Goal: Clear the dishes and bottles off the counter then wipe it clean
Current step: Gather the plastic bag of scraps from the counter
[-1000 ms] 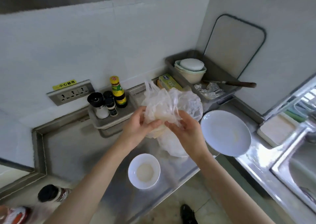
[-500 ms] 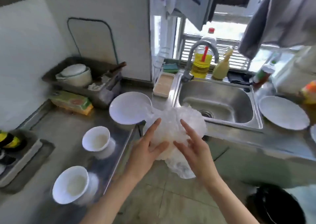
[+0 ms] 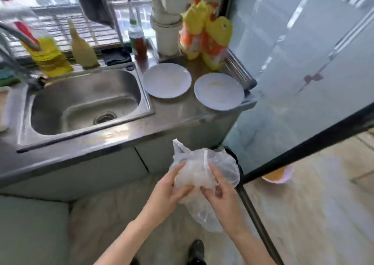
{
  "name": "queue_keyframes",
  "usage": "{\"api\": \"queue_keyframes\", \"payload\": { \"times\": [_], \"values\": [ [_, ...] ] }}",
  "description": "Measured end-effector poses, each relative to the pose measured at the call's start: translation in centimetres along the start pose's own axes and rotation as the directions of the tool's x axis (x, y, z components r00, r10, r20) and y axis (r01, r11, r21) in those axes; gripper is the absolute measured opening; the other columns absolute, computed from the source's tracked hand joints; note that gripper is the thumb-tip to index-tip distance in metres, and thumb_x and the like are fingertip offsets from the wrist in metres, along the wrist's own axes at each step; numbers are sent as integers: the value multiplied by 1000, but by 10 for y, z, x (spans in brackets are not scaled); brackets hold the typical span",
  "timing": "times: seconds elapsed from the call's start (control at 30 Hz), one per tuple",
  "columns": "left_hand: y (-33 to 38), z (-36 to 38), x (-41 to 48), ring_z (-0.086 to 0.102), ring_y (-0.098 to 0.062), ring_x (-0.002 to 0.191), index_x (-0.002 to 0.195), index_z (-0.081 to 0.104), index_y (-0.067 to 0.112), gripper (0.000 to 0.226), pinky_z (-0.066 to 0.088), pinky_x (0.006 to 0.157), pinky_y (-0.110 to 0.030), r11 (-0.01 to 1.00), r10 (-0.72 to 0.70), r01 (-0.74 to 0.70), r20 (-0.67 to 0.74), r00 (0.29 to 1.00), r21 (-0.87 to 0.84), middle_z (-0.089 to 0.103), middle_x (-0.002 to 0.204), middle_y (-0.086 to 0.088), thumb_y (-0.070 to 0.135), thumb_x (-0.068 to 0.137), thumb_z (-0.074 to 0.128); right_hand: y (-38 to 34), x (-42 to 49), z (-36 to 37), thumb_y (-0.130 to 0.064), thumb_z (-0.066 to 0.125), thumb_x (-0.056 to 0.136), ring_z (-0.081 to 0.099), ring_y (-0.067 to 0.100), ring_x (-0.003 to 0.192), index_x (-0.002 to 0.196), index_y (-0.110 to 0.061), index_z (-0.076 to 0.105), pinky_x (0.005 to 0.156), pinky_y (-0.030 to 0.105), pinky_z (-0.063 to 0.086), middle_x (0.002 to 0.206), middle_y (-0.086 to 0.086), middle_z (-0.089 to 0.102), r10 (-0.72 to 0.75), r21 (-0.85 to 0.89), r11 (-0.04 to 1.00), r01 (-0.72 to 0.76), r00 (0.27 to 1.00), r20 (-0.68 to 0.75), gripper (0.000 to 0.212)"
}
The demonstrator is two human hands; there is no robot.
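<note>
A crumpled clear plastic bag [image 3: 204, 167] is held between both hands below the counter's front edge, over the floor. My left hand [image 3: 168, 190] grips its left side and my right hand [image 3: 220, 192] grips its right side. Just behind the bag shows the dark rim of a bin [image 3: 234, 155], mostly hidden. On the steel counter [image 3: 172, 115] right of the sink [image 3: 85, 101] lie two white plates [image 3: 167, 80] [image 3: 218, 91], the right one smeared with yellow. A red-capped bottle [image 3: 137, 40] stands at the back.
Yellow oil bottles [image 3: 46, 52] and a squeeze bottle [image 3: 83, 48] line the windowsill. Yellow-orange packets [image 3: 208, 40] and a white pipe [image 3: 168, 28] crowd the counter's back right. A glass door with a black frame [image 3: 303, 149] stands right. A pink bowl [image 3: 277, 175] lies on the floor.
I have turned right, from the left counter with bowls past the sink to the counter's right end. The bag has come down from counter height to below the edge, held in both hands throughout.
</note>
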State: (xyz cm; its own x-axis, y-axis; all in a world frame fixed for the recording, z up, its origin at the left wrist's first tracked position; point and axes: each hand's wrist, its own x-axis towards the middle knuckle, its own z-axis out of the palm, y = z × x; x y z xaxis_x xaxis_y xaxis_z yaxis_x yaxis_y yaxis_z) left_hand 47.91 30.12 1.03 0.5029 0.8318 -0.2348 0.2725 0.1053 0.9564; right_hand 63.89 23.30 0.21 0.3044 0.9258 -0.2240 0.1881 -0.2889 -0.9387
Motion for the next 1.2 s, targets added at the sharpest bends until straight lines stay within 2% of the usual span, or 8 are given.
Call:
{"api": "queue_keyframes", "payload": {
  "times": [0.17,0.37,0.57,0.63,0.8,0.97,1.1,1.2],
  "values": [
    [-32,62,87,62,-12,93,115,39,55,53,53,76,-24,996,-87,86,81,993,9,58,111,4,35,78,71,67,49,-51,-16,66,86,64,24,86,122,-58,41,84,36,54,110,0,66,129,-4,991,-131,981,-146,61],
    [-109,106,208,54,-12,99,121,34,22,59,46,79,-21,958,-288,286,63,956,38,45,109,9,25,78,73,163,147,-71,-19,63,88,62,33,87,126,-49,41,80,39,55,103,15,65,275,21,960,-278,934,-227,54],
    [-216,131,308,52,-10,104,123,37,28,55,42,86,-25,940,-315,304,52,948,157,51,111,7,25,80,70,286,245,-76,-15,61,89,57,-3,68,135,-35,42,64,8,45,96,-13,60,348,117,937,-328,886,-306,53],
    [-252,138,331,53,-13,102,119,41,27,49,44,87,-27,930,-323,316,7,946,189,52,107,7,24,80,69,326,273,-70,-12,60,90,58,-12,76,135,-32,42,66,6,45,105,-20,56,365,158,930,-331,884,-292,52],
    [-331,158,367,56,-5,93,112,46,28,37,44,73,-17,920,-334,328,-12,943,213,55,101,11,24,82,67,435,334,-49,-15,61,89,57,3,103,141,-20,39,80,4,43,131,-1,54,385,121,923,-366,889,-249,56],
    [-379,174,371,58,-6,88,97,48,38,35,47,79,-20,921,-317,308,-1,949,238,58,99,6,18,79,70,490,351,-55,-21,68,85,24,19,140,146,-11,27,110,25,21,152,9,26,475,38,873,-486,829,-295,74],
    [-392,189,366,53,-8,102,105,47,43,41,40,89,-23,907,-255,222,47,966,358,49,110,16,18,81,69,491,320,-60,-20,69,84,17,29,143,145,-21,30,113,38,22,154,15,17,72,-464,857,-224,943,-324,73],
    [-414,205,385,36,-5,124,129,47,25,52,25,101,-19,868,-152,49,171,973,494,37,136,9,17,82,68,519,321,-61,-28,72,80,9,35,144,147,-33,19,113,42,20,157,15,4,23,-566,812,-140,978,-210,86]
  ]
}}
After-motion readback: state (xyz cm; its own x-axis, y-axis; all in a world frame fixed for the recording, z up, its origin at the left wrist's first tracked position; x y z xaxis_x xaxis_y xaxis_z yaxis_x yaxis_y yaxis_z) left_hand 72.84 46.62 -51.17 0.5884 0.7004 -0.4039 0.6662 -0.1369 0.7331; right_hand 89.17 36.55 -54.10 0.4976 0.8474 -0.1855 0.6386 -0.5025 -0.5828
